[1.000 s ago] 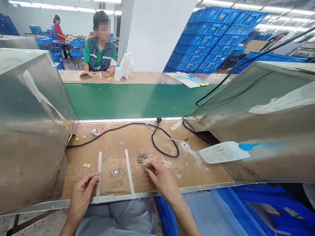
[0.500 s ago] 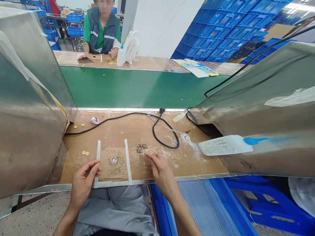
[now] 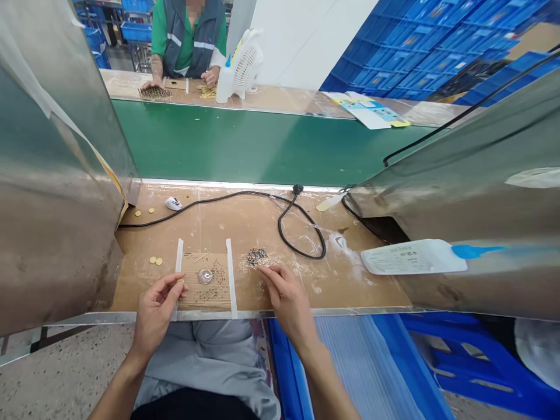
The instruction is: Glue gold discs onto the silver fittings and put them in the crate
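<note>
My left hand (image 3: 156, 306) hovers at the left edge of a cardboard pad (image 3: 205, 297), pinching a small gold piece (image 3: 181, 281) between thumb and fingertips. My right hand (image 3: 286, 300) rests on the bench, its fingertips just short of a small heap of mixed metal parts (image 3: 256, 256). A round transparent dish (image 3: 205, 276) sits on the pad, between two white strips (image 3: 179, 256). Tiny dark bits are scattered over the cardboard. Two gold discs (image 3: 153, 261) lie to the left of the pad.
A black power cord (image 3: 231, 198) loops across the bench, between steel side panels (image 3: 52, 192) and a white label sheet (image 3: 413, 257). Beyond lies a green conveyor belt (image 3: 262, 146), with a co-worker (image 3: 192, 35) and a white fan (image 3: 247, 64) across it. Blue crates (image 3: 415, 46) stand stacked behind.
The whole view has shifted, with the bench sitting higher in the frame. My left hand now shows a gold piece at its fingertips. My right hand stays beside the heap.
</note>
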{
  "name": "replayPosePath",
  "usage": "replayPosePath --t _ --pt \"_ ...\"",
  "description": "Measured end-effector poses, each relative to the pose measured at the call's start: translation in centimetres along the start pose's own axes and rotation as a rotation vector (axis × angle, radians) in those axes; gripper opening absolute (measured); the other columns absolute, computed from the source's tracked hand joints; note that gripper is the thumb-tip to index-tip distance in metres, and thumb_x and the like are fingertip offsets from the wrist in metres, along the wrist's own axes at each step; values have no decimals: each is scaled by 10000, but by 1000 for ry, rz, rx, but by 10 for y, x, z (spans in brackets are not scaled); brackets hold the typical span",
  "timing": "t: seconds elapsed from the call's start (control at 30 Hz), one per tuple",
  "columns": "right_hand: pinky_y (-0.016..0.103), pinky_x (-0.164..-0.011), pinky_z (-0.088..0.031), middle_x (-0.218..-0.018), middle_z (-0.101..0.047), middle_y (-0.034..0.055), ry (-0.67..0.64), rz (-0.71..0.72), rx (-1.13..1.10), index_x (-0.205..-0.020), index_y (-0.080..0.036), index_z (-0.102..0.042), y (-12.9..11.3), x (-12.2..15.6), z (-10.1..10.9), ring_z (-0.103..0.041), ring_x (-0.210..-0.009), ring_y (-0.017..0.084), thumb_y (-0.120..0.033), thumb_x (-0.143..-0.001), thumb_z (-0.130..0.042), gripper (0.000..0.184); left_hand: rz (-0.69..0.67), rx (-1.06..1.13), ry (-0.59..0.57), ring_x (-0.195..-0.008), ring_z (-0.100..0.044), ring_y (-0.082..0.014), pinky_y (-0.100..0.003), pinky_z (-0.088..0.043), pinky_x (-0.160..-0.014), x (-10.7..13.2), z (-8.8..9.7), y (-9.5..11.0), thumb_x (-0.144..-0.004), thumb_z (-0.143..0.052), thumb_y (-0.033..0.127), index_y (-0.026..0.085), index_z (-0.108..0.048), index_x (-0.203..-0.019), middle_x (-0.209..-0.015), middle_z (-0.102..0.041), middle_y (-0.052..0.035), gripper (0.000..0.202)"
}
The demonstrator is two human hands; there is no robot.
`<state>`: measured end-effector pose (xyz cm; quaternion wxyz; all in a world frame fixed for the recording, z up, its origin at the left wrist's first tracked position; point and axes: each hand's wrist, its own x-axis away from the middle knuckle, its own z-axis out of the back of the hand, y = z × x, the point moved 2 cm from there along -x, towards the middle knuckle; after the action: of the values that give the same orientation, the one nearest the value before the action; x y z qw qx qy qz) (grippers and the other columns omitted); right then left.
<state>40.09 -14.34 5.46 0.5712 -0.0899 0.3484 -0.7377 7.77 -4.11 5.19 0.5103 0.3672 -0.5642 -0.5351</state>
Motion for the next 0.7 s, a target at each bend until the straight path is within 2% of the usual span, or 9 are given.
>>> replayPosePath --t 0.13,0.27,0.37,0.43,0.57,0.7 --pt "402 -935 -641 -1199 -801 102 10 11 -28 -1318 -262 -825 -1 8 -6 -776 -1086 253 -329 -1176 -550 317 -14 10 5 -893 -831 -202 -307 -712 -897 2 -8 2 -1014 -835 548 195 -874 -1268 -1037 -885 -87 436" --pt "433 -1015 -662 -1197 -847 82 107 -54 -147 -1234 -275 -841 -12 16 -6 -802 -1125 256 -336 -1124 -678 206 17 28 -24 -940 -854 -218 -317 -720 -918 8 -15 0 -1014 -842 555 201 -866 -1301 -1065 -893 -88 456" --pt "414 -978 -680 -1112 -855 61 167 -92 -289 -1109 -281 -866 -30 19 -10 -812 -1075 242 -337 -1085 -757 124 4 -1 -46 -981 -861 -218 -309 -714 -954 12 -19 -3 -1034 -835 537 223 -857 -1339 -1084 -898 -75 438" --pt "401 -954 -680 -1103 -851 55 186 -78 -341 -1099 -291 -879 -45 19 -16 -812 -1059 232 -317 -1067 -789 99 -22 -30 -49 -993 -865 -215 -304 -708 -969 14 -19 -5 -1050 -827 513 234 -855 -1350 -1088 -899 -66 411" --pt "407 -933 -684 -1078 -853 54 190 -19 -365 -1104 -296 -881 -68 13 -30 -816 -1025 228 -305 -1063 -804 87 -60 -39 -45 -959 -868 -215 -305 -717 -921 14 -19 -6 -1063 -816 488 232 -861 -1339 -1052 -895 -55 379" --pt "409 -942 -692 -1092 -859 58 167 58 -333 -1117 -294 -872 -80 4 -42 -824 -1037 228 -290 -1076 -788 93 -91 -33 -42 -933 -864 -197 -284 -705 -914 13 -18 -3 -1069 -815 451 244 -873 -1313 -1049 -897 -44 325"
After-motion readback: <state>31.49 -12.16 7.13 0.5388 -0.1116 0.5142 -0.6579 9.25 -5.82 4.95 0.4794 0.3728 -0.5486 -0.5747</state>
